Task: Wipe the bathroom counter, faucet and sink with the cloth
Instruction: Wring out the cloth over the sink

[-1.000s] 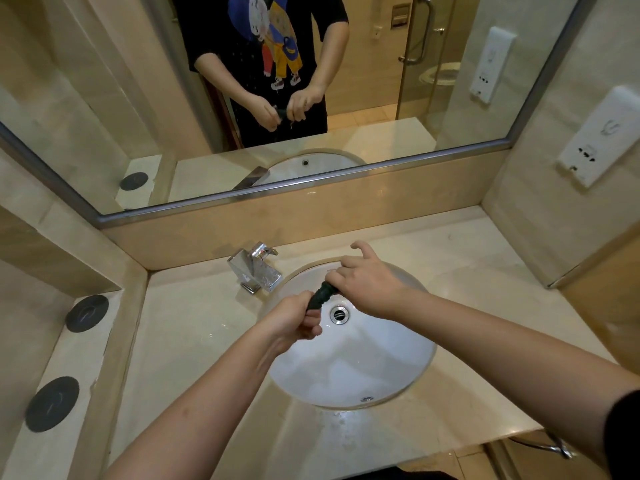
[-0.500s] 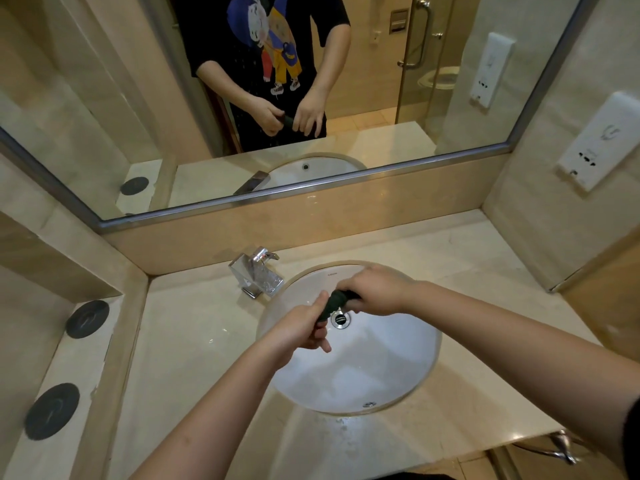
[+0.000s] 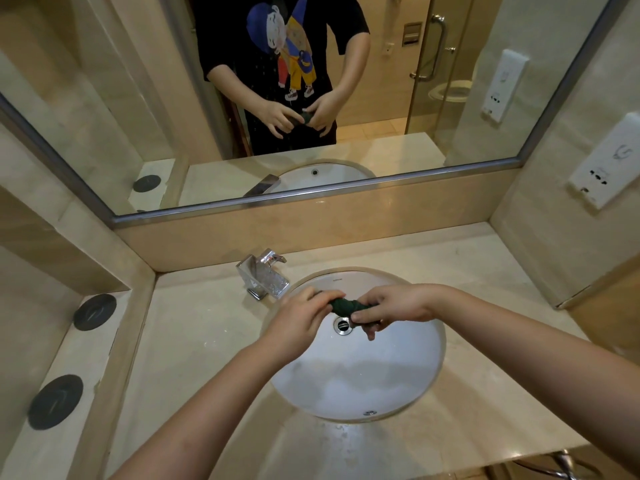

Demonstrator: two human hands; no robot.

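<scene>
The mirror [image 3: 138, 116] behind the table [image 3: 194, 341] reflects the person, both hands meeting on a dark bundle at the waist. Below, both hands are held above the white sink [image 3: 363, 375], near its back rim and just right of the chrome faucet [image 3: 265, 277]. The left hand [image 3: 298, 320] has its fingers curled, pinching one end of the dark green cloth [image 3: 344, 305]; the right hand [image 3: 394, 304] is wrapped round the other end. Half a second ago the cloth slanted up from left hand to right as a thin twisted rope – now it lies roughly level, bunched into a short, thick knot between the two fists, right above the drain [image 3: 343, 324].
</scene>
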